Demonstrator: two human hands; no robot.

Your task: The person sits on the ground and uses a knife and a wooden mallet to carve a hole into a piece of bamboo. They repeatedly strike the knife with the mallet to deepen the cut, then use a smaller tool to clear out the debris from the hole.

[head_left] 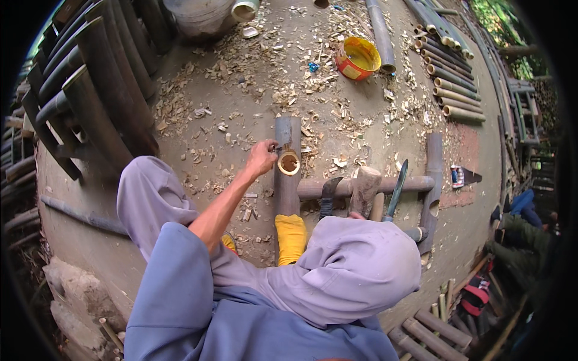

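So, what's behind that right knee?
Past the knee: a wooden block, a blade and part of the right hand. The rest of that hand is covered; its grip can't be seen.

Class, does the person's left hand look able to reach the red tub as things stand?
Probably not without leaning: the red tub sits well beyond the left hand, past the thick bamboo and scattered chips.

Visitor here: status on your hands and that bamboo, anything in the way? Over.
Left hand beside pale-rimmed opening on bamboo pole; grip unclear. Right hand mostly hidden behind knee. Yellow-covered foot at pole's near end.
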